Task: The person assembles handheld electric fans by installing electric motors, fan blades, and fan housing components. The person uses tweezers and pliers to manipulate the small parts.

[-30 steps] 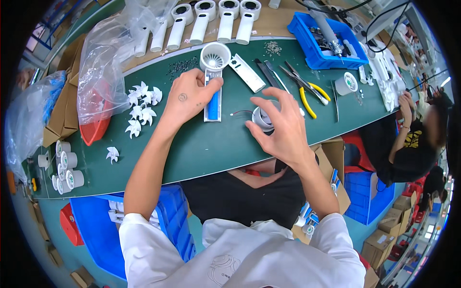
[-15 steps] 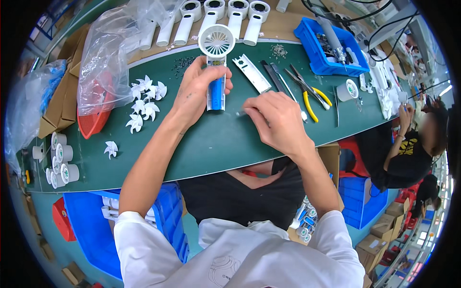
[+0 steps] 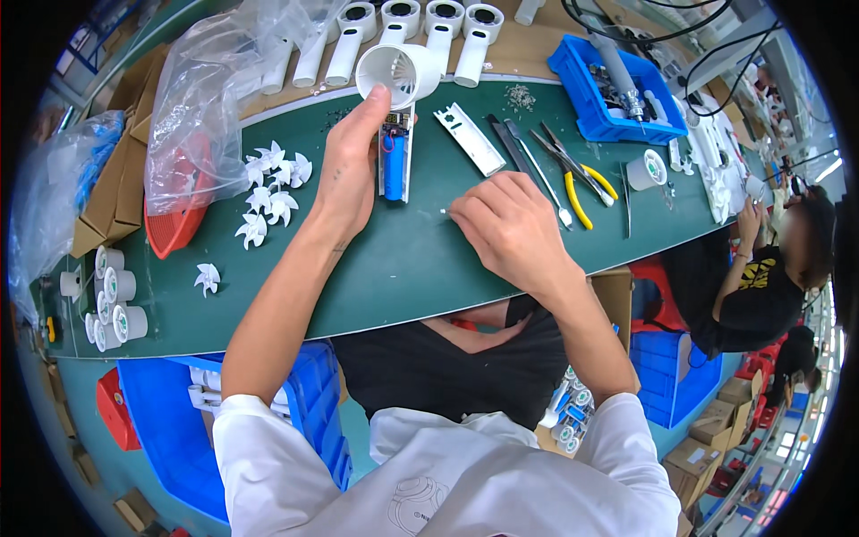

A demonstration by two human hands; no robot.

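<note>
My left hand is closed around a white handheld fan, its round housing tipped so that the hollow inside and ribs show. Its handle lies uncovered, with a blue battery and a small circuit board exposed. To the right, just above the table, my right hand pinches a tiny white piece at its fingertips; its exact kind is too small to tell. Beyond that hand lies a loose white handle cover, beside a dark slim tool and yellow-handled pliers.
White fan blades and round white caps sit at the left, near a red tray under clear plastic. Finished-looking fans line the back. A blue bin holds parts. Another person works at the right.
My left hand has turned the fan over, from the grille facing me to the hollow housing showing. The right hand has shifted slightly, and the tiny white piece shows more clearly.
</note>
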